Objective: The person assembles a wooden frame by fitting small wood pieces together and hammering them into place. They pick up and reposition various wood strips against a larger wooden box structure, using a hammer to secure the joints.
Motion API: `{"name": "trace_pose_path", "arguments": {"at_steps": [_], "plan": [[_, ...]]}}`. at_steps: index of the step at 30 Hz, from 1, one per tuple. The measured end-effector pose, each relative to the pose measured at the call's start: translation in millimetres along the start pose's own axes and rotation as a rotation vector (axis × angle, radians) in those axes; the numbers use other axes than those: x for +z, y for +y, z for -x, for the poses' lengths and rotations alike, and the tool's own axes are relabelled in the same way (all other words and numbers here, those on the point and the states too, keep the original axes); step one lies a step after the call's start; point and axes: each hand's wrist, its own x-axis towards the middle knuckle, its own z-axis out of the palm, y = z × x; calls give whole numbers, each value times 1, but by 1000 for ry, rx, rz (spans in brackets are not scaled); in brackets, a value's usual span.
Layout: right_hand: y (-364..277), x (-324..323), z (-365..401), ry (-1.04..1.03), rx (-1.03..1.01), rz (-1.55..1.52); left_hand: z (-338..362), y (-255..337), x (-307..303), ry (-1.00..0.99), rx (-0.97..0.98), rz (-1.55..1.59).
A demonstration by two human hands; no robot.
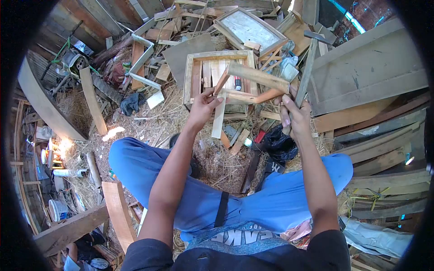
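My left hand point(204, 108) is closed on one end of an angled wooden frame point(257, 77) made of joined pieces. A pale thin wood strip point(219, 118) hangs down at its fingertips. My right hand point(294, 116) grips the handle of a hammer point(308, 67), whose head points up and away, and its fingers are right at the frame's right corner. Behind the held frame stands a box-like wooden frame point(219, 57) with slats inside. A small dark cylinder with a red band point(237, 82) lies in it.
A framed panel point(248, 29) leans among scrap wood at the back. A large panelled board point(370, 67) stands at the right, above stacked planks point(384, 149). Near my right knee lies a black plastic bag point(279, 143). Straw and offcuts cover the ground; another person point(83, 253) is at lower left.
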Motion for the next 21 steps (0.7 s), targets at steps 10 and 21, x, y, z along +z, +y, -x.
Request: {"name": "trace_pose_path", "arguments": {"at_steps": [10, 21], "plan": [[4, -4, -6, 103, -16, 53, 2, 1, 1, -65, -88, -33], [7, -7, -7, 112, -16, 86, 3, 5, 5, -113, -113, -56]]}}
